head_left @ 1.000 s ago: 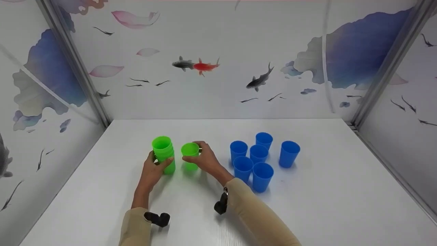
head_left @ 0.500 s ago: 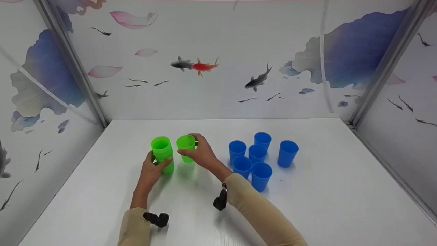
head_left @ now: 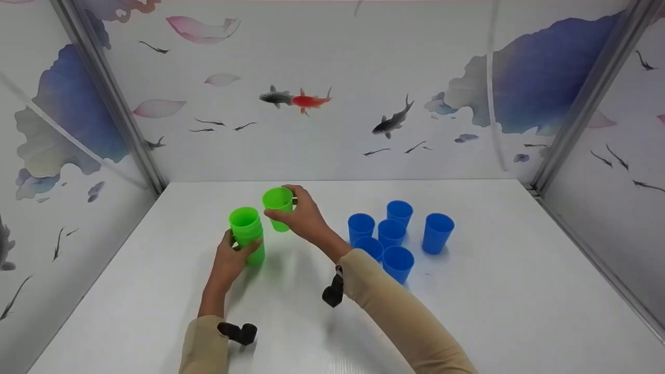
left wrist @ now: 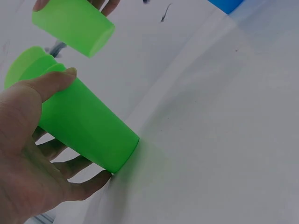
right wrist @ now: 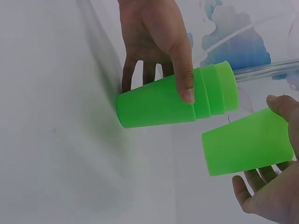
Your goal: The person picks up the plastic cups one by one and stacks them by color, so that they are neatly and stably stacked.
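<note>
A stack of several nested green cups (head_left: pixel 246 223) stands upright on the white table, left of the middle. My left hand (head_left: pixel 229 259) grips the stack from its near left side, thumb across the front and fingers behind, as the left wrist view shows. Up and to the right of the stack, my right hand (head_left: pixel 306 215) holds a single green cup (head_left: pixel 278 203) upright between thumb and fingers. In the right wrist view this single cup (right wrist: pixel 247 144) is raised off the table, its base around the level of the stack's rims.
Several blue cups (head_left: pixel 439 234) stand upright and separate on the table (head_left: pixel 493 301), right of the right hand. The right forearm (head_left: pixel 400 306) passes close by the nearest of them. A patterned wall (head_left: pixel 332 145) bounds the table at the back, with side walls left and right.
My right hand has lifted the single green cup off the table, moving it up and slightly left towards the stack's top. The left hand and its stack have stayed in place.
</note>
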The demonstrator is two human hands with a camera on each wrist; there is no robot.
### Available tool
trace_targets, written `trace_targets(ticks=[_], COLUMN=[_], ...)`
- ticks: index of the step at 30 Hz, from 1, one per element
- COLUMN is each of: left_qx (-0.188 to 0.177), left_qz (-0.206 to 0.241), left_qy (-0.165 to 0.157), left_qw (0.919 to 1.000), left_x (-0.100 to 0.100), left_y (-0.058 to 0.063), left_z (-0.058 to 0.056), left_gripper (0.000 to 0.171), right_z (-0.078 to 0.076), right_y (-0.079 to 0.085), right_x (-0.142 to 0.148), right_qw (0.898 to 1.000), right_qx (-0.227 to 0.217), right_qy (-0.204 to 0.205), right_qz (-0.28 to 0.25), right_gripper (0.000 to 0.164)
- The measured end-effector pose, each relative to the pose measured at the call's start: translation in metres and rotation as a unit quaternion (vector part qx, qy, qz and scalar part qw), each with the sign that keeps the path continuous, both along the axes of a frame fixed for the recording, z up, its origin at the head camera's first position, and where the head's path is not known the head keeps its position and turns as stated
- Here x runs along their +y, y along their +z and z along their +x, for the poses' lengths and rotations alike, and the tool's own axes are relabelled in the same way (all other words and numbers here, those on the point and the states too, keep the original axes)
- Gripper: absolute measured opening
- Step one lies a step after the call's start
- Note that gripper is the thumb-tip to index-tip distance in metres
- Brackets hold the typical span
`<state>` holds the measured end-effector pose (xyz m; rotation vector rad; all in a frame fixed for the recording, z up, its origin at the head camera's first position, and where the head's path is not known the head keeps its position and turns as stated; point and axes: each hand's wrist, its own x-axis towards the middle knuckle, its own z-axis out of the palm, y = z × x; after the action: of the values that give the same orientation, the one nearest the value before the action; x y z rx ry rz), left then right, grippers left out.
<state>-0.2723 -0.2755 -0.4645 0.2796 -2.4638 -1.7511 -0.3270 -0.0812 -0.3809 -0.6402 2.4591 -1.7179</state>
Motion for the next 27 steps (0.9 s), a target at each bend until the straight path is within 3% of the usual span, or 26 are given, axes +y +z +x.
trace_targets(ticks=[10,21,27], left_qx=[-0.01,-0.013,-0.032], left_qz=[0.003,-0.002,-0.005], left_qy=[0.004,0.004,0.006], left_qw=[0.9999,0.9999,0.9995], left_x=[-0.002,-0.001,0.0], left_y=[0.001,0.0,0.003], left_z=[-0.001,-0.002,-0.001], left_gripper=[0.09,0.09,0.092], right_z=[0.0,-0.001,-0.001], right_y=[0.017,0.031,0.042], right_x=[-0.01,-0.013,-0.017], right_qw=[1.0,0.998,0.997], right_qx=[0.005,0.035,0.033], right_qy=[0.008,-0.003,0.015], right_qz=[0.001,-0.046,-0.066], right_gripper=[0.071,0.067,0.066])
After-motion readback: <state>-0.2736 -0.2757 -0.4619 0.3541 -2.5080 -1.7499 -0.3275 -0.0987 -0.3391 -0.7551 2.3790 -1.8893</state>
